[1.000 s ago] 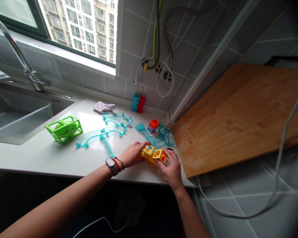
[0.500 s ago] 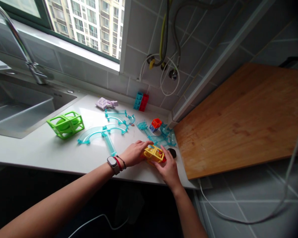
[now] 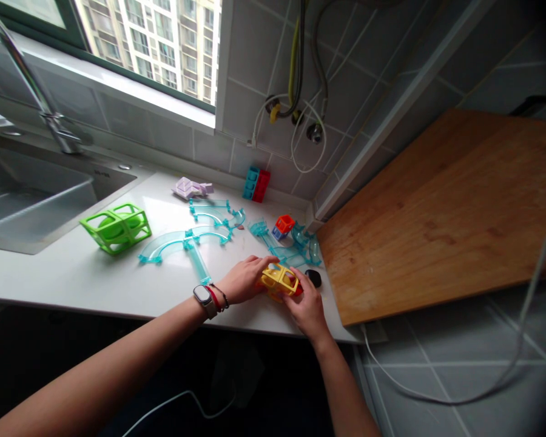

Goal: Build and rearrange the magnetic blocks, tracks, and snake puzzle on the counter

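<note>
Two bare hands, left hand (image 3: 241, 281) and right hand (image 3: 309, 306), grip one yellow block (image 3: 278, 283), an openwork plastic frame, between them; fingers hide its ends. A red part (image 3: 299, 289) shows at the right hand, its shape largely covered. Just beyond the right hand lies one black disc (image 3: 313, 278); farther out, one orange block (image 3: 284, 223) sits against one blue block (image 3: 279, 233), amid tracks of translucent teal plastic, straight and curved, overlapping too much to count. More teal tracks (image 3: 196, 261) lie beyond the left hand. Well left of it stands one green block (image 3: 118, 229), a slatted frame around a rounded core. Farthest from both hands are one faceted lilac piece (image 3: 188, 187) and two adjoining blocks, teal (image 3: 250, 182) and red (image 3: 261, 186).
</note>
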Demonstrator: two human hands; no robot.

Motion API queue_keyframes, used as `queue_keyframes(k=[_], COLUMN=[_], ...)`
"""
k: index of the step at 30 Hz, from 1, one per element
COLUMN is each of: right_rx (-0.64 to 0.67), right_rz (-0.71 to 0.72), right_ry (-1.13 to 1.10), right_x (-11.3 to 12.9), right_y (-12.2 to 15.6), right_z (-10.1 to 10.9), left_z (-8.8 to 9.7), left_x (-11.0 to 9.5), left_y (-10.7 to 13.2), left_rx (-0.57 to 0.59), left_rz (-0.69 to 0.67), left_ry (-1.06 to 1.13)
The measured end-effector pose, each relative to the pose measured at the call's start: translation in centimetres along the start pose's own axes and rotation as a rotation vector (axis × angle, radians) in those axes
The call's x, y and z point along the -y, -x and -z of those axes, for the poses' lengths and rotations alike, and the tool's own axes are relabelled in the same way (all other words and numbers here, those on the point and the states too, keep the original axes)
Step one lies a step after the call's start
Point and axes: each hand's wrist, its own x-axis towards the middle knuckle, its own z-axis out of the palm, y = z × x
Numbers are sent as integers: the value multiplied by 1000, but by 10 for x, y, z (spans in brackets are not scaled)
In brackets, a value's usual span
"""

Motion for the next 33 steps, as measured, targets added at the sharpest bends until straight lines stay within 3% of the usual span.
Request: queue_keyframes(k=[12, 21, 33], right_rx=[3, 7, 12], right_rz=[-11, -40, 50], right_ry=[-16, -56, 80], right_x=[-1, 0, -3], right_y=[0, 0, 3], right_z=[1, 2, -2], left_z=[8, 2, 7], left_x=[-5, -2, -1], left_y=[0, 1, -1], left_rx=[25, -3, 34], left_rz=[-12, 20, 13], left_ry=[36, 41, 104])
